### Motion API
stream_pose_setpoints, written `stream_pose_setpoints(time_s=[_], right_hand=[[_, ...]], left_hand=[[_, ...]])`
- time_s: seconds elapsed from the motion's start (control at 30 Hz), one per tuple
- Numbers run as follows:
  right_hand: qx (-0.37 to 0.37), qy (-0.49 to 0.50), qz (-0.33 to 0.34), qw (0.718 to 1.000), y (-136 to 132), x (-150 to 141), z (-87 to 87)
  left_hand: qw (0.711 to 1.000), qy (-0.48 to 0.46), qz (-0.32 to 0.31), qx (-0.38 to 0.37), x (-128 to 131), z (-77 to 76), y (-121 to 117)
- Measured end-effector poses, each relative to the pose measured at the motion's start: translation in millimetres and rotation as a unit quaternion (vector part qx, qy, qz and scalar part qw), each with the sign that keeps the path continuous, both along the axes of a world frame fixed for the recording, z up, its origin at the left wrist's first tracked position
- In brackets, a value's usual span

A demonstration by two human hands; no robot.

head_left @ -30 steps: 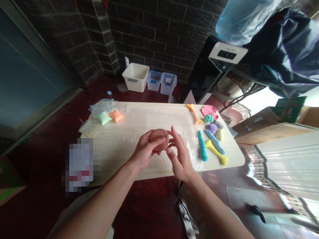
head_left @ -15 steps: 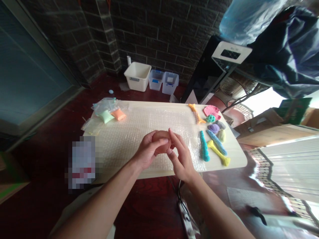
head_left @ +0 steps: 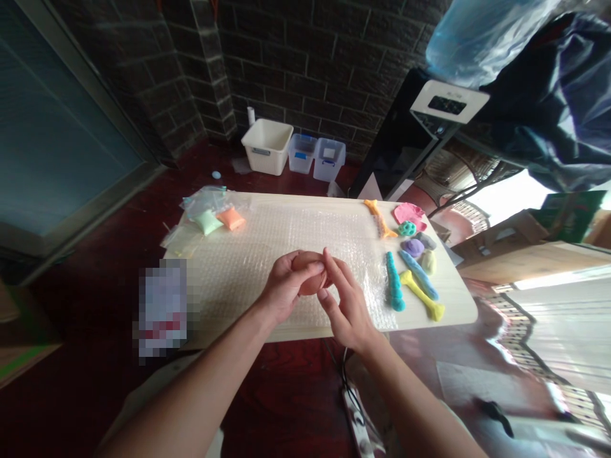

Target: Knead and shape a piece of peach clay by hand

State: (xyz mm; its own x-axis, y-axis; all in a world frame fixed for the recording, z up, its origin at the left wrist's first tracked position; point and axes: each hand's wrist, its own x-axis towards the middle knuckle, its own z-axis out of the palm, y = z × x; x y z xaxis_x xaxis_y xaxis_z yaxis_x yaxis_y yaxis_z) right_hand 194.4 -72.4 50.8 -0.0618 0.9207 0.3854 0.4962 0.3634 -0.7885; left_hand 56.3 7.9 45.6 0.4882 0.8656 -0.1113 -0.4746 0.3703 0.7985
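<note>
A reddish-brown lump of clay point(head_left: 309, 272) is held above the bubble wrap point(head_left: 267, 254) on a pale wooden board point(head_left: 458, 299). My left hand point(head_left: 285, 289) wraps round the lump from the left, fingers curled over its top. My right hand point(head_left: 344, 304) presses against its right side with fingers together and extended. Most of the lump is hidden between both hands.
Several coloured clay shapes lie at the board's right: a teal stick point(head_left: 394, 291), a yellow bone shape point(head_left: 422, 296), an orange piece point(head_left: 379, 221), a pink piece point(head_left: 409, 213). Clay packets in green point(head_left: 207, 222) and orange point(head_left: 231, 218) sit at the left. Plastic bins point(head_left: 268, 145) stand by the brick wall.
Both hands have closed in more tightly round the clay lump, covering more of it. The view has shifted slightly; nothing else on the board has moved.
</note>
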Motion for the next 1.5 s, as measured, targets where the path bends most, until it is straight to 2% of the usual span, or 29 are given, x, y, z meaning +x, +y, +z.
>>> stream_pose_setpoints(time_s=[0.17, 0.47, 0.7, 0.83, 1.1, 1.3, 1.5], right_hand=[[-0.015, 0.053, -0.006, 0.998, 1.6, -4.0, -0.5], [-0.016, 0.046, -0.006, 0.999, 0.8, -0.3, 1.3], [-0.019, 0.045, -0.005, 0.999, 1.0, -0.5, -0.8], [-0.016, 0.062, -0.015, 0.998, -1.5, 0.4, -2.5], [-0.005, 0.043, 0.001, 0.999, 0.9, -3.3, 0.5], [-0.007, 0.047, 0.0, 0.999, 1.2, -1.0, 2.1], [-0.024, 0.085, 0.001, 0.996, 0.3, -2.1, 5.4]], left_hand=[[1.0, 0.006, -0.004, -0.003, -1.7, -1.0, 1.0], [0.999, -0.013, -0.051, -0.009, -0.7, 6.0, -1.1], [0.998, -0.024, -0.057, -0.01, -1.2, 5.8, -0.1], [0.999, -0.025, -0.036, -0.027, 0.6, 3.4, 0.2], [0.999, -0.029, -0.028, -0.004, -2.4, 0.6, 2.4], [0.997, -0.044, -0.063, -0.013, -1.4, 2.4, 1.5], [0.998, -0.015, -0.058, -0.03, -2.2, 5.7, 0.5]])
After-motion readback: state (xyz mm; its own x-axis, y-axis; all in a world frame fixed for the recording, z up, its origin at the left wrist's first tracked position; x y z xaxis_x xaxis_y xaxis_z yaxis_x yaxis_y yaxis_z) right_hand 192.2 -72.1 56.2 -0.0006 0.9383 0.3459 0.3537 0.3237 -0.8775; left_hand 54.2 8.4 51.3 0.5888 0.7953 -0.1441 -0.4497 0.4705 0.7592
